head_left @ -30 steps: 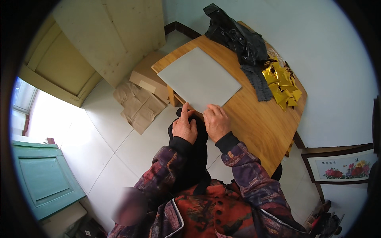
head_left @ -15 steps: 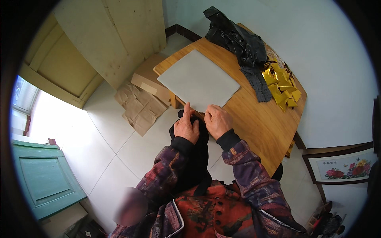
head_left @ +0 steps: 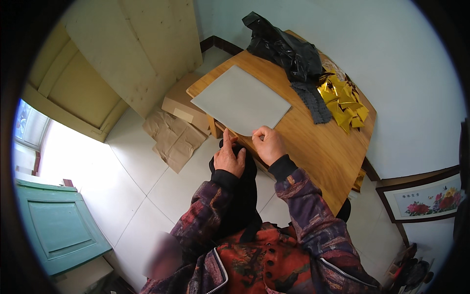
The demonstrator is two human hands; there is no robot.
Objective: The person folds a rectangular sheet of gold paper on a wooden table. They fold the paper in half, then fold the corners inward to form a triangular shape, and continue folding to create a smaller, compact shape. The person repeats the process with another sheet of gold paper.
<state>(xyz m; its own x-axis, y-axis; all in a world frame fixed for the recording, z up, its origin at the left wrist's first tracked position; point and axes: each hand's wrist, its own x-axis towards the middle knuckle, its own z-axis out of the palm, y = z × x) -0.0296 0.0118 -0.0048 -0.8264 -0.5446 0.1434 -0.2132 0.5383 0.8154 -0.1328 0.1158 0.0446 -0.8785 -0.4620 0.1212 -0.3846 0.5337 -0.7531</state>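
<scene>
A flat, light grey rectangular sheet or stack of sheets [head_left: 240, 100] lies on the wooden table [head_left: 313, 152], with its near edge by my hands. My right hand [head_left: 269, 145] is closed at the sheet's near corner, thumb and fingers pressed together. The edge beside it looks curved, and the fingers hide whatever they pinch. To its left, my left hand [head_left: 229, 159] is held just off the table edge, above my dark trouser leg. Its index finger points toward the sheet's edge and its thumb stands apart. Nothing shows in that hand.
Toward the wall, a black plastic bag [head_left: 289, 54], a dark grey textured strip [head_left: 312, 103] and crumpled gold foil pieces [head_left: 345, 105] lie on the table. Left of it are a cardboard box [head_left: 183, 105] and creased brown paper [head_left: 174, 139] on the tiled floor. A framed flower picture [head_left: 426, 201] stands at right.
My right hand has shifted slightly to the right of my left hand, widening the gap between them. The whole view has tilted a little. The grey sheet stays in place on the table.
</scene>
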